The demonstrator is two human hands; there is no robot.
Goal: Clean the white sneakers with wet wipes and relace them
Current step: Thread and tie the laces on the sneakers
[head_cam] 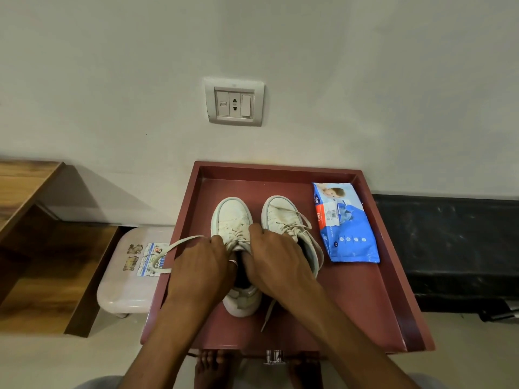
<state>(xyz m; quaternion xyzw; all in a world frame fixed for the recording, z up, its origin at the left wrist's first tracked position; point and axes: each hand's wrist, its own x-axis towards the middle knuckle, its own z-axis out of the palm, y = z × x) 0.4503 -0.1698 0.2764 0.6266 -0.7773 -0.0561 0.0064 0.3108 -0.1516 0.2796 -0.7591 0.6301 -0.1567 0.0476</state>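
A pale wall with a socket plate (234, 101) stood behind a red-brown tray (365, 304), and we took this tray as our landmark. Near the middle of the tray two white sneakers stood side by side with their toes toward the wall: the left sneaker (231, 217) and, just beside it, the right sneaker (280, 213). A blue pack of wet wipes (346, 223) lay flat along the tray's right rim, near the right sneaker.

We saw both hands on the left sneaker. The left hand (196, 265) had its fingers curled and pinched a lace (179, 244) at the top of the shoe. This lace ran in a loop out over the tray's left rim, above a pale plastic stool (123, 287) which stood to the left of the tray. The right hand (275, 259) bent its fingers over the laced front of the left sneaker, and its thumb went down into the shoe's opening, so it gripped the upper part.

The right sneaker was laced, and one loose end of its lace lay on the tray floor toward the near rim. Farther left of the tray, beyond the stool, we saw wooden furniture (42, 220). Below the near rim, bare toes (209, 366) showed.
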